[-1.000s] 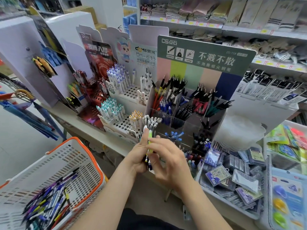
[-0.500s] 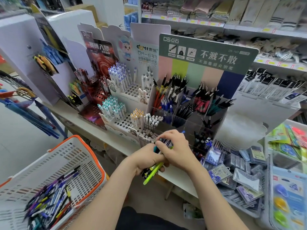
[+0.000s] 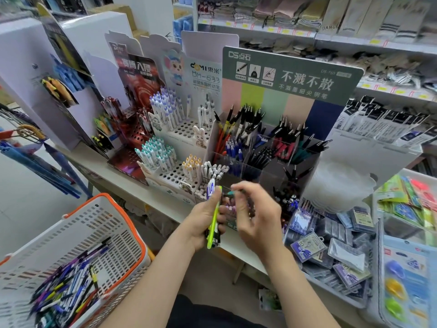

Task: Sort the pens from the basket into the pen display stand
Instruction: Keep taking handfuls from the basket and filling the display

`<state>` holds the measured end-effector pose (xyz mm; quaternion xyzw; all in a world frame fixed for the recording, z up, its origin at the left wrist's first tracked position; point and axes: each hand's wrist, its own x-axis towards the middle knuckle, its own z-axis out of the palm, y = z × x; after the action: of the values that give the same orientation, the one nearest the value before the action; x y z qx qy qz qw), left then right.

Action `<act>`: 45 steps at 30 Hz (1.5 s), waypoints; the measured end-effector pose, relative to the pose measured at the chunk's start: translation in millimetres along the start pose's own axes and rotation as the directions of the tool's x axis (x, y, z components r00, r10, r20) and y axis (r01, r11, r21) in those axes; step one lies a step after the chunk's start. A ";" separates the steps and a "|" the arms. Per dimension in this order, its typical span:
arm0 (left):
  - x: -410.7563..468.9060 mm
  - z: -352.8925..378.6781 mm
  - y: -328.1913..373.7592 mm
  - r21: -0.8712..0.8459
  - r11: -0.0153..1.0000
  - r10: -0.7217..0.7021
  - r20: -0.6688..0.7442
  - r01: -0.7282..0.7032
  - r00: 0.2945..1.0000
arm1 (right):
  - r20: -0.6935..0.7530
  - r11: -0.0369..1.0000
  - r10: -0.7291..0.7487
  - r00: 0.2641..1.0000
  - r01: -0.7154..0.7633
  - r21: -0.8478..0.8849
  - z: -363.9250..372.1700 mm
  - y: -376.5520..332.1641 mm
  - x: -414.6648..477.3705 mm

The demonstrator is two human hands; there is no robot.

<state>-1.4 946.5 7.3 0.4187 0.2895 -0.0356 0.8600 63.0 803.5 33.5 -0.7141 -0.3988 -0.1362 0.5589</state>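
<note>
My left hand [image 3: 203,220] grips a bundle of pens [image 3: 214,223], a lime-green one foremost, upright in front of the shelf edge. My right hand [image 3: 256,215] pinches a single dark pen with a teal end [image 3: 230,192] just right of the bundle's top. The clear-compartment pen display stand [image 3: 272,147] under its green header stands straight behind both hands, its sections holding black, blue and red pens. The white basket with an orange rim [image 3: 123,223] sits at the lower left, and many mixed pens [image 3: 68,292] lie in its bottom.
White hole-grid stands with pastel pens [image 3: 170,147] stand left of the clear stand. Boxed refills [image 3: 331,247] fill a tray at the right, and carded items [image 3: 406,275] lie further right. Shelves of folded cloth run along the back. Floor shows at the left.
My left hand has turned the pen bundle back upright from a tilt. My right hand has drawn one pen out of the bundle and lifted it slightly to the right.
</note>
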 end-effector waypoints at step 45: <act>11.9 1.0 14.4 0.547 0.827 0.201 -0.067 -0.133 0.977 | -0.242 0.731 0.676 0.696 -0.593 0.336 7.3 43.5 31.5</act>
<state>13.3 957.2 11.6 0.6685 0.2817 -0.0145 0.6881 112.8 820.8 21.2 -0.7016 -0.0334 -0.0098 0.7118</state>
